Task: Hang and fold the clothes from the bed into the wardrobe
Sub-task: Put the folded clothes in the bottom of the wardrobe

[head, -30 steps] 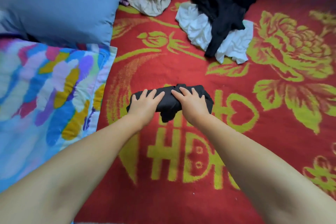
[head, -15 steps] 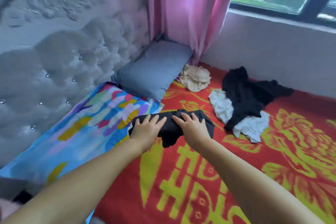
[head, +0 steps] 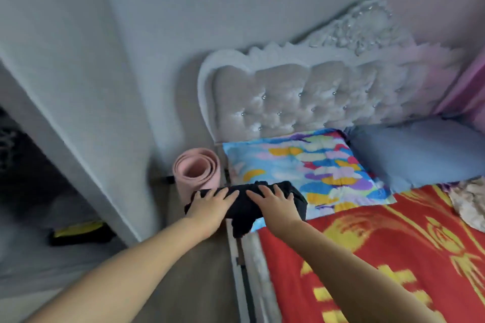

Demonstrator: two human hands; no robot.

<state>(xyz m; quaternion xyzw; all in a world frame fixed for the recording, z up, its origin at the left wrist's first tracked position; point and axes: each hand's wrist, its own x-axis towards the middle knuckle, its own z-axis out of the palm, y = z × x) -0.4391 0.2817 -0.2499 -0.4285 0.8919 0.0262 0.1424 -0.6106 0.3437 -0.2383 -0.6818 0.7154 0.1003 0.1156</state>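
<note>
A: What do your hands hold?
B: Your left hand (head: 210, 207) and right hand (head: 275, 204) both grip the black garment (head: 244, 207), fingers laid over its top.
A: Where is it, against half a second ago?
B: Then above the red blanket (head: 380, 257); now carried past the bed (head: 248, 265) edge, beside the pink mat (head: 196, 170), over the floor (head: 183, 270).

Two hands: left (head: 210, 206), right (head: 275, 202). One black garment (head: 244, 214) at bed (head: 393, 257) edge. Two pillows at bed head: patterned (head: 301, 165), blue (head: 420, 149). One pink mat roll (head: 196, 170) left of bed. One beige garment (head: 469, 202) on bed, right.
</note>
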